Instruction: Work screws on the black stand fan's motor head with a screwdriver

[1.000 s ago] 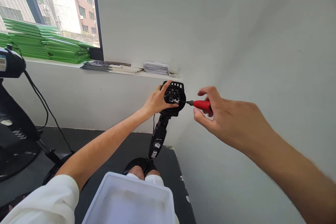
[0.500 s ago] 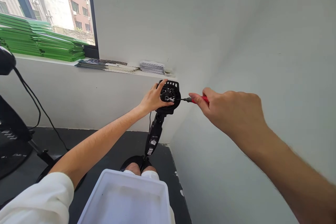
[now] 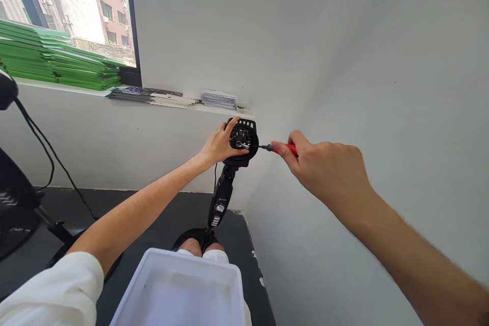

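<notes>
A black standing fan's bare motor head (image 3: 251, 137) faces up in front of me, its blade and grille absent. My left hand (image 3: 218, 147) grips its left side, fingers at the top edge and thumb across the front near the shiny metal centre. My right hand (image 3: 328, 163) is closed around the red handle of a screwdriver (image 3: 291, 149). The screwdriver's thin shaft points left at the motor head's side; whether its tip touches a screw is too small to tell. Below the head is the fan's control column (image 3: 220, 204) with a round knob.
A white plastic tray (image 3: 191, 260) sits in front of my body, over my legs. Green folders (image 3: 76, 61) and paper stacks (image 3: 218, 99) lie along the window ledge. Another black fan (image 3: 19, 204) stands at the left with hanging cables. A wall (image 3: 362, 86) rises at the right.
The view has shifted slightly, so everything sits a little further left. My right hand stays close to the fan with the screwdriver; my left grip is unchanged.
</notes>
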Available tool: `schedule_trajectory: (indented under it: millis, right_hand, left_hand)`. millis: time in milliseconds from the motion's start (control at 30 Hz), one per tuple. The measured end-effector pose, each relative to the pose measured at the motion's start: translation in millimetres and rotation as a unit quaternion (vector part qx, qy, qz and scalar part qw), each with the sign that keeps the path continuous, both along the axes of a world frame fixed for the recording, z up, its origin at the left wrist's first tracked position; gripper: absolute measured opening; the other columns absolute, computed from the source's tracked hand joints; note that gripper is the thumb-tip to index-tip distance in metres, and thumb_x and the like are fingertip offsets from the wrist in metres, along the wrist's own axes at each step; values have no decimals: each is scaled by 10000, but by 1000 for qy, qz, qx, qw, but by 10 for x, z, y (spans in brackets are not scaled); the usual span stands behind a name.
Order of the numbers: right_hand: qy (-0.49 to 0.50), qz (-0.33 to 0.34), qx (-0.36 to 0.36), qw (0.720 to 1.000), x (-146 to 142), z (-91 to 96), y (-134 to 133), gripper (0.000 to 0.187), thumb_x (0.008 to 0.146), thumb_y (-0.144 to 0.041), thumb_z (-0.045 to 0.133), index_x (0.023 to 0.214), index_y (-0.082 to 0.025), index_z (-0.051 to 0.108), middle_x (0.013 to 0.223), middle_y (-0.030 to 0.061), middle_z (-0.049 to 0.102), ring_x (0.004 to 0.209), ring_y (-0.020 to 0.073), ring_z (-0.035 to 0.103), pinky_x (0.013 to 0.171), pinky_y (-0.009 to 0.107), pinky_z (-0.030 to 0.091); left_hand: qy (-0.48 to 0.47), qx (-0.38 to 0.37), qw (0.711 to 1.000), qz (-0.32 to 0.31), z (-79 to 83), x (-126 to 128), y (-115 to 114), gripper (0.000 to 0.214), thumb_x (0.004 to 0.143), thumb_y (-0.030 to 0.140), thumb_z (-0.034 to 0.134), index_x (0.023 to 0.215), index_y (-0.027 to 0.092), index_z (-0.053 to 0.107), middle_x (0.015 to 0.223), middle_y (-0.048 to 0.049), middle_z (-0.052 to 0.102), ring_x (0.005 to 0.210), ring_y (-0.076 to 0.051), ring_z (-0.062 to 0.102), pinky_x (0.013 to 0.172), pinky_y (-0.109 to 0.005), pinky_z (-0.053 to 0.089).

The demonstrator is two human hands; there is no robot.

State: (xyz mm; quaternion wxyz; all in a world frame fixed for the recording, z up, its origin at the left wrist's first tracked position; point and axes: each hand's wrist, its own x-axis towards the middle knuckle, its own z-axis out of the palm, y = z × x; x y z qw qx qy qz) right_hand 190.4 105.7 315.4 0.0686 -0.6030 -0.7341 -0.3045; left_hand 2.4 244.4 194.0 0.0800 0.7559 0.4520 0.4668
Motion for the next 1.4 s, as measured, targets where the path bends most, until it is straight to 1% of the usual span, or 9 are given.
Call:
schedule_trajectory:
  millis: [167,300,433,600,733,867,1000,1133,1400]
  right_hand:
    - [55,74,-55,994,69,-15,20,369,968,-481,374,1160,-212,538,537,-26,571,439,159,461,525,261,247]
    - [27,29,14,999,117,-20,39,470,995,-578,271,924,-219,567,474,-3,516,401,161,396,510,287,215]
    - [82,68,-49,993,120,7,53,377,954,-524,385,1136,-224,525,549,-22,606,424,165,464,515,272,258]
    - [39,19,33,999,124,-6,50,509,978,-635,262,889,-226,552,453,3,506,390,170,394,501,293,221]
    - [110,93,-35,989,196,-56,73,417,951,-575,344,1100,-233,530,479,-38,538,388,162,437,499,271,254]
    - [70,52,46,995,256,-78,97,496,978,-621,263,856,-236,551,395,-23,427,346,154,319,490,296,183]
    - [111,114,-27,987,289,-50,126,398,950,-580,363,1079,-250,543,503,-31,581,383,160,434,491,278,241]
    - [75,59,40,995,290,-26,134,513,970,-648,242,865,-243,538,410,-12,464,362,168,377,476,294,208]
    - [55,30,33,997,231,-49,114,490,973,-621,266,866,-238,552,442,-4,491,393,175,393,479,300,234]
  left_hand:
    - [26,-4,1000,4,39,-14,5,1068,740,560,832,1581,282,237,1291,-145,554,1119,-352,648,895,-461,558]
    - [40,-4,999,7,55,-7,13,1068,738,570,830,1581,289,236,1282,-141,559,1124,-355,644,881,-451,561]
    - [33,-7,999,11,53,-1,15,1067,727,556,843,1573,305,243,1296,-136,557,1155,-353,630,894,-449,559]
    - [26,-4,1000,8,74,12,-6,1071,719,537,854,1568,300,247,1340,-149,545,1177,-366,625,892,-470,565]
    - [26,0,1000,13,87,33,-17,1067,718,525,857,1561,282,251,1367,-160,538,1181,-375,630,899,-484,566]
    - [30,-6,999,15,85,48,-19,1045,729,531,847,1555,291,255,1361,-158,549,1166,-371,641,897,-485,566]
    - [24,-3,1000,17,81,49,-20,1038,718,514,861,1544,300,270,1365,-151,549,1182,-369,636,910,-486,563]
    - [26,-9,999,20,89,46,-36,1034,716,514,862,1542,296,279,1372,-155,545,1190,-381,631,915,-499,559]
    - [22,-8,1000,13,88,39,-38,1043,724,492,860,1552,286,260,1372,-153,549,1232,-375,609,961,-508,542]
